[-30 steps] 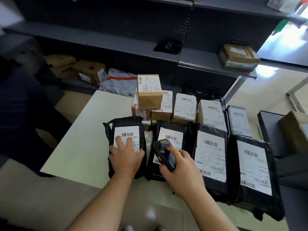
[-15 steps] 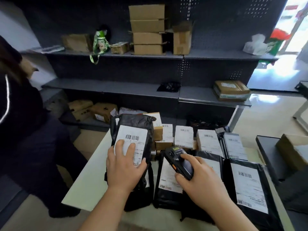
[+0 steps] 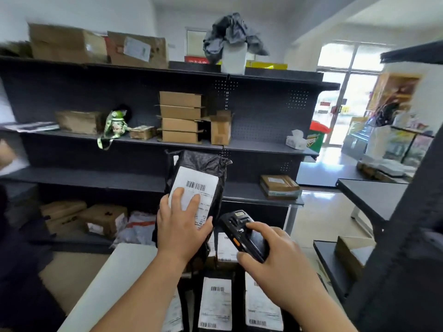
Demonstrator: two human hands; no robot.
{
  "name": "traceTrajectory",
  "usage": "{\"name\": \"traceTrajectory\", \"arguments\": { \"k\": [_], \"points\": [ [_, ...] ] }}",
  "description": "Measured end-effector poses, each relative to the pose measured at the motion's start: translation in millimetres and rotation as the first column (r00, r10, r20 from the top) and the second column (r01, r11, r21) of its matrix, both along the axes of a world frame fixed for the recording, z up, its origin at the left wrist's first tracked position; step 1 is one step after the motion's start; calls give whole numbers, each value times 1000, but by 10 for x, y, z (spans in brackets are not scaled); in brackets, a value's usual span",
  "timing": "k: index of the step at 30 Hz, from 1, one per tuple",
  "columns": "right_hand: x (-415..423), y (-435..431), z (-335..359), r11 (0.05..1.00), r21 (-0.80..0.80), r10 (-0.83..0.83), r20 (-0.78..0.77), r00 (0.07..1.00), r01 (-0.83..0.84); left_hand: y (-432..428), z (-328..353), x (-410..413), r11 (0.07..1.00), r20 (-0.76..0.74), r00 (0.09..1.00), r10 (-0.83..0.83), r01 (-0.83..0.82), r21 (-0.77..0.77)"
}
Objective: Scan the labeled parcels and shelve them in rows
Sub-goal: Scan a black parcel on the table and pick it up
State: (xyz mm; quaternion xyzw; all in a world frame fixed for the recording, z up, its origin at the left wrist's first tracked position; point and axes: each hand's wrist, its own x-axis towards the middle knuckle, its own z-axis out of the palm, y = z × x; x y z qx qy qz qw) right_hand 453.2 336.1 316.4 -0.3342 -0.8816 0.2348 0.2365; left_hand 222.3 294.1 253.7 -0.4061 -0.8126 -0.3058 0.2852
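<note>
Left hand (image 3: 178, 232) has the black parcel (image 3: 200, 161) up in the air, standing upright above the table (image 3: 115, 271) and in front of the dark shelves (image 3: 96, 178). Fingers are spread flat over the lower half of its white label (image 3: 202, 185), thumb hooked at the right edge, so it's clamped on the parcel. The barcode at the top of the label is uncovered

Right hand (image 3: 278, 262) is wrapped round the scanner (image 3: 239, 231) just beside the parcel, lower right of it. One fingertip sits on top of the scanner, and its front end points up and away toward the shelves – it isn't touching the parcel

Down on the table there are more black parcels (image 3: 215, 303) with labels facing up, partly hidden by both forearms

On the shelves: a stack of flat brown boxes (image 3: 179, 118) on the middle level, a single box (image 3: 279, 186) on the lower level to the right, and a few more cartons (image 3: 103, 218) at the bottom left – those are blurry
</note>
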Motion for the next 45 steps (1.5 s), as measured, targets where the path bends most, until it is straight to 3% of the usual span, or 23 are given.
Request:
{"name": "traceTrajectory", "arguments": {
  "k": [11, 34, 39, 45],
  "points": [
    [-47, -293, 124, 1000, -9, -16, -34, 999, 16, -111, 13, -69, 998, 0, 1000, -20, 20, 52],
    [-22, -183, 225, 990, 24, 132, 240, 962, -141, -233, -275, -149, 997, -25, 996, 80, -81, -12],
    [75, -55, 139, 985, -9, 173, 198, 965, -174, -247, -258, -27, 993, -27, 993, 115, -115, -24],
    [167, 34, -108, 994, 76, 71, 115, 991, -81, -481, -293, 188, 992, 20, 993, 113, -112, -49]
  ]
}}
